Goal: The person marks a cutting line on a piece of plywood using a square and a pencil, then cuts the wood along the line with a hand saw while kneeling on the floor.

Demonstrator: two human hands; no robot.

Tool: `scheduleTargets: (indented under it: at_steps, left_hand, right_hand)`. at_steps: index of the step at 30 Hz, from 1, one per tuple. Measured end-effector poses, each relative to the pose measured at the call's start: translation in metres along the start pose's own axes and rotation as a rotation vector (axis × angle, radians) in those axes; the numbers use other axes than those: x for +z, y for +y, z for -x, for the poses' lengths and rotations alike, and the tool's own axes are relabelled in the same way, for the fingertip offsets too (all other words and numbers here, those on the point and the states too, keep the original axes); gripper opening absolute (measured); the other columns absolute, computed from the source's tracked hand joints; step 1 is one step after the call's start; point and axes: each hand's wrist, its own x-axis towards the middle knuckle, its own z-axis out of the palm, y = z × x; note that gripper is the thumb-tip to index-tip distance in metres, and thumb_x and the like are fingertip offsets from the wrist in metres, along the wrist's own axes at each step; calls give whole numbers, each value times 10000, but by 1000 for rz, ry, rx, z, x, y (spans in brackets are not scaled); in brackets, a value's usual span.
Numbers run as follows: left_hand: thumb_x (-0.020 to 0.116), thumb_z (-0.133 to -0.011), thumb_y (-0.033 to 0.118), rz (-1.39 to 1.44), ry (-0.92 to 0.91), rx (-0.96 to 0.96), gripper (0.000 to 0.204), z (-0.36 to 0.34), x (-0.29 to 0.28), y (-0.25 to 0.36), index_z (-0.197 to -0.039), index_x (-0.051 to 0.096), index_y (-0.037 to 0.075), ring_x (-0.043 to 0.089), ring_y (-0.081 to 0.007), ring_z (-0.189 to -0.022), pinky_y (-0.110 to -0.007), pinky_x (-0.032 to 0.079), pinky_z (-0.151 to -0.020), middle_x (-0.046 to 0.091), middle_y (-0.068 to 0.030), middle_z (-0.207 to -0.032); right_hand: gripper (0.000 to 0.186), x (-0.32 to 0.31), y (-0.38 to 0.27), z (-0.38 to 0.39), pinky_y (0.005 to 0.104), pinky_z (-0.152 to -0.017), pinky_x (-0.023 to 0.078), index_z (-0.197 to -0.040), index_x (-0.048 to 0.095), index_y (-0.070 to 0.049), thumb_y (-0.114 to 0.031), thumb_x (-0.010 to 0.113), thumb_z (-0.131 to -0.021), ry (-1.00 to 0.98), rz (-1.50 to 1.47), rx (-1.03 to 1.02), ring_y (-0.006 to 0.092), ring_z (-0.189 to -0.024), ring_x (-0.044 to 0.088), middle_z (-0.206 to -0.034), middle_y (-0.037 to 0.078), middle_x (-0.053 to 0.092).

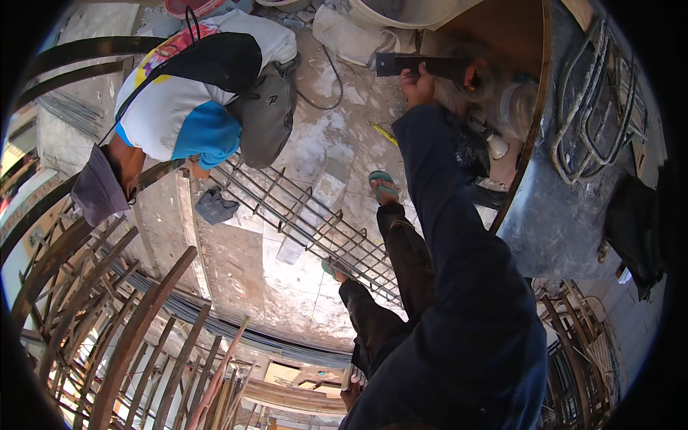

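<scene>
A right hand [417, 87] grips a dark handsaw [448, 70], up and to the right of the steel bar cage [315, 215].

From where I stand, that hand's fingers are closed on the saw's dark blade, with the toothed end jutting leftward past them; the left hand [350, 395] hangs low, below the cage's right end, and I can't tell how its fingers stand. The person's sandalled feet [385, 188] are on either side of the cage. At the cage's left end a co-worker in a white and blue top [161, 107] bends down, a grey cloth [216, 206] lying just beside that end. Right of the cage is a grey-topped table [530, 240].
</scene>
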Motion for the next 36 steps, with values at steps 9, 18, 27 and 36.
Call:
scheduleTargets:
  at_steps: [9,18,27,36]
  left_hand:
    - [678,-841,85,8,-33,69,121,0,6,-55,-787,623,-8,609,-150,-524,-306,461,-473,657,-73,-644]
    - [717,-776,160,199,107,-21,304,-23,28,-129,-1029,697,-6,690,-189,-604,-344,543,-542,717,-142,-737]
    - [748,-777,276,446,172,-79,354,-80,30,-279,-1030,728,29,736,-256,-737,-392,577,-700,747,-153,-841]
    - [740,-802,345,859,395,-224,430,-69,36,-444,-1068,697,10,723,-338,-907,-415,559,-808,743,-181,-935]
  right_hand:
    - [252,24,40,125,358,-783,525,-1191,615,-103,-78,653,-943,-201,-125,-42,187,-959,637,-1094,32,677]
    - [250,-17,71,272,349,-732,450,-1047,581,-57,-203,732,-911,-314,112,361,196,-794,557,-875,50,570]
    - [201,-70,64,478,366,-621,508,-947,558,-4,-190,511,-1007,-200,683,609,238,-707,580,-785,110,579]
    - [207,-179,159,743,274,-604,522,-1179,579,-62,-191,504,-1036,-685,1465,924,176,-692,573,-852,75,601]
